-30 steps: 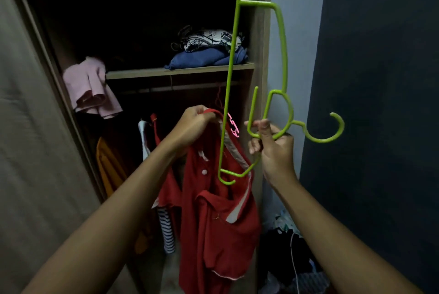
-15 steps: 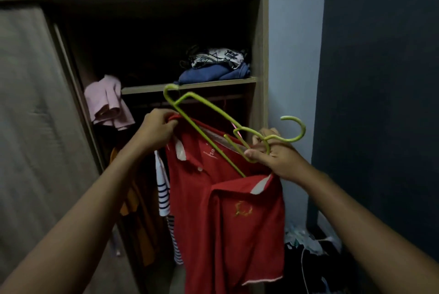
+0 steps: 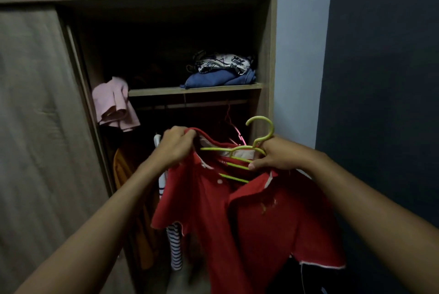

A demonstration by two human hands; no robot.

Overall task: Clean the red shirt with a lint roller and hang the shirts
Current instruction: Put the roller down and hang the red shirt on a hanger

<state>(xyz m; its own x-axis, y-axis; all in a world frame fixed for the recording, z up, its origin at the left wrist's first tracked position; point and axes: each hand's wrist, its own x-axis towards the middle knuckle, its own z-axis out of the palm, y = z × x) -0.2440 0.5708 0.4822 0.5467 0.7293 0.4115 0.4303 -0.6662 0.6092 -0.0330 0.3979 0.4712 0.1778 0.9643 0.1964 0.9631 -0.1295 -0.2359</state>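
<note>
A red polo shirt point(image 3: 251, 222) hangs in front of the open wardrobe, held up between both hands. My left hand point(image 3: 177, 148) grips the left side of its collar. My right hand point(image 3: 278, 154) is closed on a lime-green plastic hanger point(image 3: 237, 165) near its neck, together with the collar's right side. The hanger lies nearly level inside the neck opening, hook pointing up and right. Its left arm is hidden under the fabric.
The wooden wardrobe point(image 3: 268, 39) has a shelf point(image 3: 197, 90) with folded clothes point(image 3: 222, 72) and a rail point(image 3: 190, 104) below it. A pink garment point(image 3: 114, 106), a striped shirt point(image 3: 175, 246) and an orange garment point(image 3: 123, 170) hang inside. A pink hanger point(image 3: 235, 132) hangs behind. Sliding door at left.
The green hanger swung down from upright to nearly level and went into the shirt's neck opening. The shirt opened out wider between both hands.
</note>
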